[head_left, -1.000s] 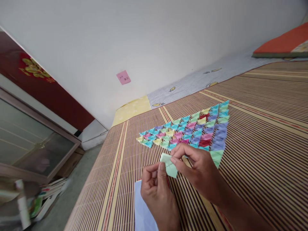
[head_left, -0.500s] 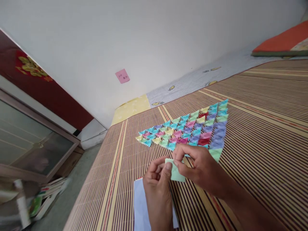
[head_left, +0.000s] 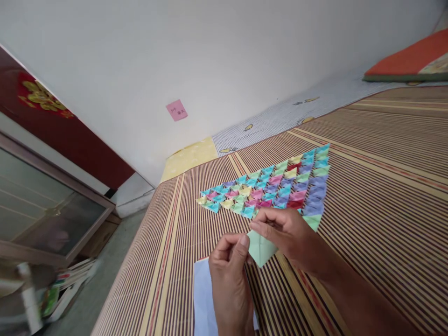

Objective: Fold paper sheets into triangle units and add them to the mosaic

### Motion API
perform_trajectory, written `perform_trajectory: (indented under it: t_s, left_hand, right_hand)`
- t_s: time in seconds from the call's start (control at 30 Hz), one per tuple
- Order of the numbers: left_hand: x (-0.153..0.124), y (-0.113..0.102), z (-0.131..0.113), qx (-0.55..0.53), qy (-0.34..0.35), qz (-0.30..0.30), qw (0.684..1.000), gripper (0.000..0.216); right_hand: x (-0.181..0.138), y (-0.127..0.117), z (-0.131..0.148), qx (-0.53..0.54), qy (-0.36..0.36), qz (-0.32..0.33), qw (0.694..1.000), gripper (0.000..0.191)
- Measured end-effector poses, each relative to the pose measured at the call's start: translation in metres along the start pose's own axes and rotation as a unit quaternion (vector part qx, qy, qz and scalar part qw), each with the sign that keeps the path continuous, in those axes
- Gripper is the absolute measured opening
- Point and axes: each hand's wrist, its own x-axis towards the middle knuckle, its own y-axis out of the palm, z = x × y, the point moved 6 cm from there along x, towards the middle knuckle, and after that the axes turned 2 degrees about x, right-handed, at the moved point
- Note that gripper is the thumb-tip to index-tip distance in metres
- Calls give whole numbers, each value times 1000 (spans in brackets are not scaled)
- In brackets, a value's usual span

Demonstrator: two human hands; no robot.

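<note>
A pale green sheet of folded paper [head_left: 261,248] is held up between both hands above the striped mat. My left hand [head_left: 230,275] pinches its left corner between thumb and fingers. At its upper edge, my right hand [head_left: 285,233] has closed its thumb and forefinger on the paper. A crease runs down the middle of the sheet, and its lower corner points down. Just beyond the hands lies a triangle of many small folded paper pieces [head_left: 269,184] in blue, green, pink, yellow and red; my right hand covers part of its near edge.
Partly under my left wrist is a light blue paper stack [head_left: 203,298] on the striped mat [head_left: 175,261]. An orange folded quilt [head_left: 408,58] rests at the far right. The bed edge drops to the floor on the left, beside a glass-fronted cabinet [head_left: 52,205]. A pink note [head_left: 177,110] is on the wall.
The green paper has been turned so that a corner points down and more of its creased face shows. My right hand has shifted slightly up along it.
</note>
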Motion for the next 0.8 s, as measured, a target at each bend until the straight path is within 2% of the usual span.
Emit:
perform_trajectory:
  t_s: [0.1,0.17,0.33,0.4,0.5,0.63,0.8]
  left_hand:
    - [-2,1,-3,66,2,16,998,23]
    - [-4,-1,-4,74,11,-3,997,23]
    - [-1,-10,0,-12,25,-98,995,28]
    - [1,-11,3,-78,5,-112,991,31]
    - [4,-6,5,-121,-22,-78,989,31]
    - [2,2,0,-84,-3,-39,996,25]
    - [0,7,8,-144,-33,-52,988,30]
  right_hand:
    - [1,-1,0,-13,-6,-26,1000,35]
    - [2,0,-2,20,0,-29,999,31]
    - [0,16,-7,71,40,56,995,22]
    - [-1,18,-4,55,26,53,997,17]
    - [-2,13,1,-13,-10,13,1000,18]
    - [-1,4,4,-28,-43,-49,997,25]
    - [1,1,2,9,-47,-38,998,28]
